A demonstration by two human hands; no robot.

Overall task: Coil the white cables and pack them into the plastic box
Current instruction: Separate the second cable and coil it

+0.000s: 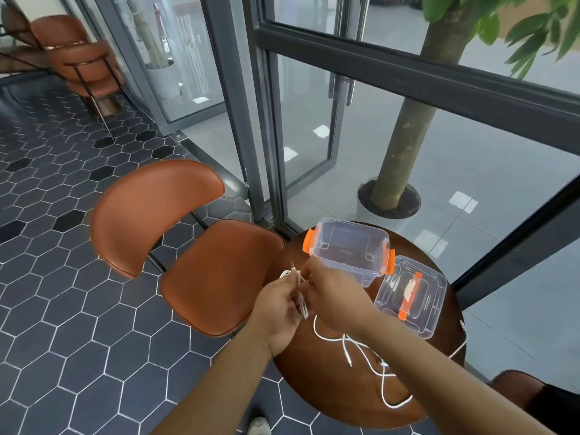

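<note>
A small bundle of white cable (296, 279) is held above the left edge of the round brown table (317, 400). My left hand (277, 312) grips the bundle from below. My right hand (332, 296) pinches it from the right, fingers curled over the strands. More loose white cable (370, 359) trails in loops across the table under my right forearm. The clear plastic box (348, 249) with orange latches stands open at the table's far side. Its clear lid (411, 296) with an orange handle lies flat to the right of it.
A brown leather chair (201, 246) stands left of the table. A potted tree (389, 196) and glass doors with dark frames are behind the table. Another cable end (463, 324) hangs at the table's right edge. The floor is dark hexagon tile.
</note>
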